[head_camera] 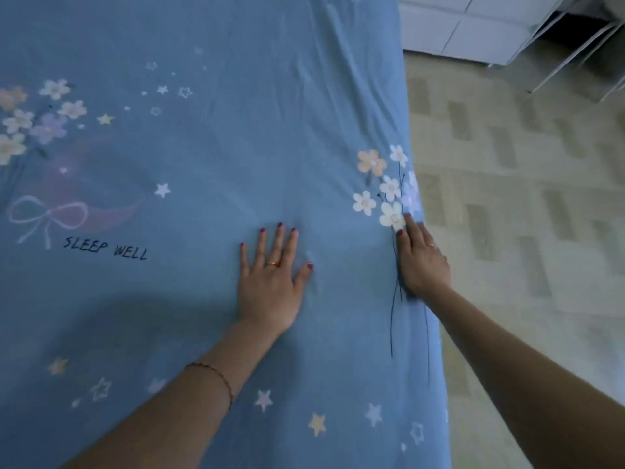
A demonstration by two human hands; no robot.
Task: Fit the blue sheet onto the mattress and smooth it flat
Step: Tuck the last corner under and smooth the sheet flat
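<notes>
Both forearms reaching in from the bottom, thin bracelet (216, 375) on the left wrist. Left hand (270, 282) flat on the blue sheet (209, 147), fingers straight and spread, holding nothing. Right hand (422, 262) pressed along the sheet's right edge beside a flower print (382, 187), fingers straight, gripping nothing. Sheet spread over the mattress top, few soft wrinkles further up. "SLEEP WELL" lettering (106, 248) off left. Patterned floor (514, 184) to the right, white furniture (500, 25) at the far corner.

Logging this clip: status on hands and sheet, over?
Left hand flat, pressing blue sheet. Right hand flat along the sheet's right edge. Faint creases up top. Nothing in the way.
</notes>
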